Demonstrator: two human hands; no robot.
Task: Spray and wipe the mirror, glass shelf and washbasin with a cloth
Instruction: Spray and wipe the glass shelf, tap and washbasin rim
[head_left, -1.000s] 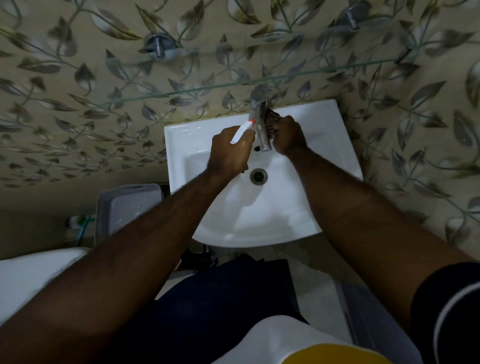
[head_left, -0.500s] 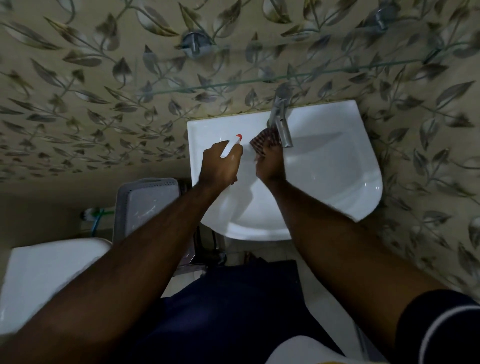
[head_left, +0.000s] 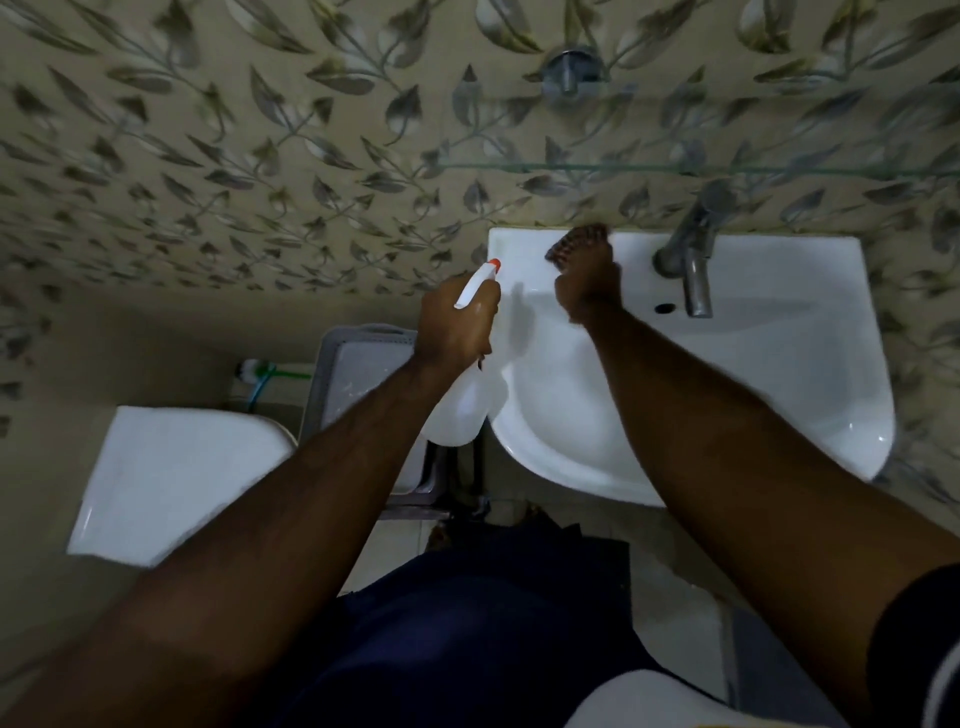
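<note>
The white washbasin (head_left: 779, 395) hangs on the leaf-patterned wall, with a metal tap (head_left: 693, 260) at its back rim. My right hand (head_left: 589, 280) presses a dark patterned cloth (head_left: 569, 244) on the basin's back left corner. My left hand (head_left: 454, 325) grips a white spray bottle (head_left: 467, 410) with a red-tipped nozzle, held just left of the basin's edge. The glass shelf (head_left: 675, 167) runs along the wall above the basin. The mirror is out of view.
A grey plastic bin (head_left: 358, 374) stands on the floor left of the basin. A white toilet cistern lid (head_left: 171, 478) sits further left, with a hose (head_left: 262, 382) behind it. A metal shelf bracket (head_left: 569, 73) sticks out of the wall.
My right hand has slid the cloth from beside the tap leftward to the basin's back left corner. The left hand with the bottle has stayed at the left edge. The view has shifted left.
</note>
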